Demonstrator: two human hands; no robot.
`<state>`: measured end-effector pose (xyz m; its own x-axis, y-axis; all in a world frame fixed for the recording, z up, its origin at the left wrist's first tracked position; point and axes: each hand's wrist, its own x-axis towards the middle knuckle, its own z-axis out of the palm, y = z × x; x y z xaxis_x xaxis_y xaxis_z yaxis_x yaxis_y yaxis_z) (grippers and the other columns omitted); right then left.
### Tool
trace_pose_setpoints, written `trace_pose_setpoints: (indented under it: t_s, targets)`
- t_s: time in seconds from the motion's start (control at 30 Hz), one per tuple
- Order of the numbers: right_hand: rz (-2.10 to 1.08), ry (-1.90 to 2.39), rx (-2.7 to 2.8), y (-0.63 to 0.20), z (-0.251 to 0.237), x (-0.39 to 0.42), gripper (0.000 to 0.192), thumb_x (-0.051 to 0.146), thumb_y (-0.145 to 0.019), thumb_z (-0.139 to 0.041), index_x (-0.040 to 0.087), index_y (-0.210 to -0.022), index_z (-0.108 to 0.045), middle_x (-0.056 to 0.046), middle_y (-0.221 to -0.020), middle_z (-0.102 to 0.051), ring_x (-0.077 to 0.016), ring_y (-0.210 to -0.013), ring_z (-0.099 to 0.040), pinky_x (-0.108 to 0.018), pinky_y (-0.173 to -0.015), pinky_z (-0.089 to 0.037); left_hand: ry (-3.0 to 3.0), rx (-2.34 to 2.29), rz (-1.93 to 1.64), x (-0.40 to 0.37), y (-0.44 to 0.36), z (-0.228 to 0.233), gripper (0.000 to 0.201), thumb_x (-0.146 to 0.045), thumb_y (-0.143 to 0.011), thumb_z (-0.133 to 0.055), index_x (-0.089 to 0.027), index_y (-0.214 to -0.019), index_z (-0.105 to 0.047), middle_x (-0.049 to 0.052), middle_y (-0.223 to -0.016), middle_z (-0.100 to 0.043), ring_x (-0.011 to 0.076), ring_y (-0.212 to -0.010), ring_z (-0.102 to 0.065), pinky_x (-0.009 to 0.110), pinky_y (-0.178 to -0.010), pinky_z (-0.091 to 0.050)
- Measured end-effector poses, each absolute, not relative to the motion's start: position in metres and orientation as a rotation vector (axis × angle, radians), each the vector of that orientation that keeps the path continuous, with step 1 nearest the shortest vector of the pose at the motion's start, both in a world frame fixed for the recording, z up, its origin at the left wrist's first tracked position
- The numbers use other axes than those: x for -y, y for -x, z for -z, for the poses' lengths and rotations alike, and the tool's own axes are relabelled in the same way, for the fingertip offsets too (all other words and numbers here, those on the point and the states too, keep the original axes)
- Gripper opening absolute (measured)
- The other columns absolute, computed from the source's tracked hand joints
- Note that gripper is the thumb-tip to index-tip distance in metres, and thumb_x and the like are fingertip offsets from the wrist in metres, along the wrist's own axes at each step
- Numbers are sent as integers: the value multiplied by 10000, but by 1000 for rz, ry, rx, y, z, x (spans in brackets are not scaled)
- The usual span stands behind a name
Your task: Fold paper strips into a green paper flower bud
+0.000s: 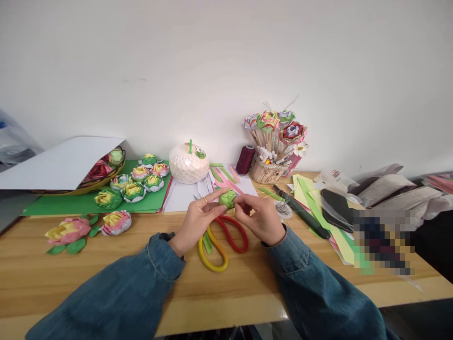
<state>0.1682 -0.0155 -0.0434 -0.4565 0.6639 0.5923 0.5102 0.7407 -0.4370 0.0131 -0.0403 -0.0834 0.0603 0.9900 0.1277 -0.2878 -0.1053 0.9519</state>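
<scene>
A small green paper flower [227, 199] is pinched between my two hands above the middle of the table. My left hand [198, 215] grips it from the left, thumb and fingers closed on its edge. From the right, the fingertips of my right hand [260, 215] press together at its side. Below them lie scissors with one yellow handle loop [214, 255] and one red handle loop [237, 233]; my hands partly hide the blades. A strip of green paper [207, 243] shows inside the yellow loop.
Several folded paper flowers [133, 191] sit on green sheets [63, 204] at left. A white textured round object [189, 163], a maroon thread spool [245, 160] and a pot [267, 171] of paper flowers stand along the wall. Right are a dark-handled cutter [304, 215], paper strips and a phone [336, 208].
</scene>
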Motion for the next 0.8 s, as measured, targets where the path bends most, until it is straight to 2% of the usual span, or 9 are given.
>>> trace_pose_setpoints:
  t_s: [0.17, 0.37, 0.43, 0.53, 0.67, 0.73, 0.8]
  targets:
    - [-89, 803, 2150, -167, 45, 15, 124, 122, -695, -484, 130, -704, -608, 22, -484, -557, -65, -405, -481, -158, -450, -395, -1088, -849, -1382, 42, -15, 79, 461, -225, -689, -654, -227, -1141, -565, 18, -963, -676, 107, -787, -594, 217, -751, -460]
    - [330, 730, 2136, -166, 54, 15, 130, 88, -700, -487, 136, -671, -605, 3, -498, -576, -82, -427, -500, -180, -448, -387, -1065, -841, -1451, 43, -19, 76, 432, -201, -673, -659, -218, -1099, -592, 41, -1088, -633, 154, -891, -598, 271, -819, -460]
    - [293, 726, 2125, -166, 54, 16, 129, 94, -715, -498, 141, -681, -614, 4, -498, -579, -81, -429, -499, -182, -451, -389, -1054, -833, -1468, 43, -19, 76, 432, -207, -667, -664, -222, -1092, -596, 41, -1086, -634, 157, -890, -601, 279, -820, -464]
    - [-103, 793, 2081, -167, 49, 18, 119, 151, -744, -521, 139, -734, -639, -2, -534, -605, -73, -428, -492, -181, -453, -405, -1034, -815, -1468, 42, -18, 78, 435, -210, -662, -672, -232, -1090, -597, 33, -1046, -651, 149, -856, -609, 281, -810, -470]
    - [-940, 873, 1946, -170, 40, 16, 233, 311, -787, -513, 125, -805, -650, 0, -527, -591, -87, -434, -499, -204, -439, -432, -991, -793, -1479, 40, -17, 81, 456, -213, -661, -676, -218, -1108, -586, 36, -936, -682, 160, -840, -612, 292, -779, -485]
    - [-1223, 861, 1843, -172, 38, 13, 264, 366, -774, -536, 124, -764, -643, 6, -514, -577, -83, -427, -498, -206, -431, -437, -981, -789, -1488, 40, -16, 81, 460, -211, -657, -680, -210, -1108, -587, 38, -911, -685, 159, -832, -612, 286, -762, -489]
    - [-1357, 856, 1770, -172, 37, 11, 260, 376, -743, -581, 127, -687, -626, 13, -511, -572, -71, -421, -491, -196, -432, -435, -984, -777, -1479, 40, -16, 80, 451, -204, -659, -679, -217, -1102, -591, 31, -899, -686, 144, -815, -611, 272, -757, -487]
